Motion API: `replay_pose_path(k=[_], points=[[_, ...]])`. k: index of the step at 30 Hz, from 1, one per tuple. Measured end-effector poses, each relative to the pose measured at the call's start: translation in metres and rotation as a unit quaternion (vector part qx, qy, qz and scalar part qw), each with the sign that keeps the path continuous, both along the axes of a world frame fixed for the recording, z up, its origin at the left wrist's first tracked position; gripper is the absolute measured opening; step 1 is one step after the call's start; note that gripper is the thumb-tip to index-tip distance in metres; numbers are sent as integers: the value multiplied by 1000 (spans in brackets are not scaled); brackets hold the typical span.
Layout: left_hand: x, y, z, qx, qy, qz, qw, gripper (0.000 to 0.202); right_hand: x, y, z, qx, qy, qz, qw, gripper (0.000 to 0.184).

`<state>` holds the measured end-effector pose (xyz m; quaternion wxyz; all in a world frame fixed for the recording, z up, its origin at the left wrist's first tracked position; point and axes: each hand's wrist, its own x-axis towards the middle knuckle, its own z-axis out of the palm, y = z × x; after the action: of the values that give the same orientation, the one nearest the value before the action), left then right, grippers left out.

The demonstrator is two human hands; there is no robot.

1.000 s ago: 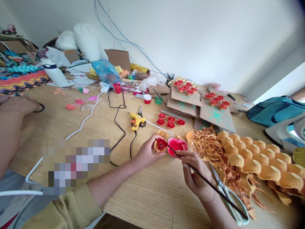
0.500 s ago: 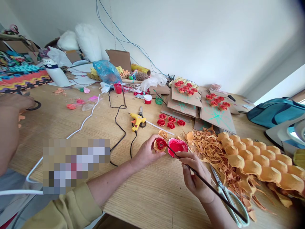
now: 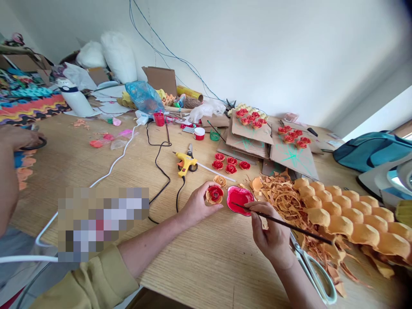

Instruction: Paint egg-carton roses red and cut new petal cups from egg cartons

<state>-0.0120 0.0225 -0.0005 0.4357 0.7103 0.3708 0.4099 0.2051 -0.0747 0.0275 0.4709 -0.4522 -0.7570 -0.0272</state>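
Note:
My left hand (image 3: 201,205) pinches a small paper flower (image 3: 214,195), red in its middle with bare orange outer petals. In my right hand (image 3: 270,229) is a long dark paintbrush (image 3: 289,224), its tip down in a shallow dish of red paint (image 3: 240,199). An unpainted orange flower (image 3: 220,180) lies just behind the painted one. Farther back on the table sit several red flowers (image 3: 231,169). Beside my right forearm lie white-handled scissors (image 3: 317,274), partly hidden by it.
Orange scraps (image 3: 286,197) and an orange egg tray (image 3: 354,214) spread over the right. A yellow glue gun (image 3: 186,163) rests on black scissors, its cord running forward. Cardboard sheets (image 3: 247,141) bear more red flowers. At far left, another person's hand (image 3: 19,137) holds dark-handled scissors.
The paintbrush tip has moved right from the flower into the red paint, and its handle lies flatter. My left hand stays put with the flower. The other person's hand has shifted slightly left.

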Motion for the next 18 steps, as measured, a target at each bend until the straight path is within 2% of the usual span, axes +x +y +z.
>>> replay_pose_path(k=[7,18], points=[[-1,1,3,3,7,-15,1000,43,4,2,-3,0,-46,-62,997,9],[-1,-1,4,3,13,-21,1000,42,1,7,-4,-25,-25,-63,997,8]])
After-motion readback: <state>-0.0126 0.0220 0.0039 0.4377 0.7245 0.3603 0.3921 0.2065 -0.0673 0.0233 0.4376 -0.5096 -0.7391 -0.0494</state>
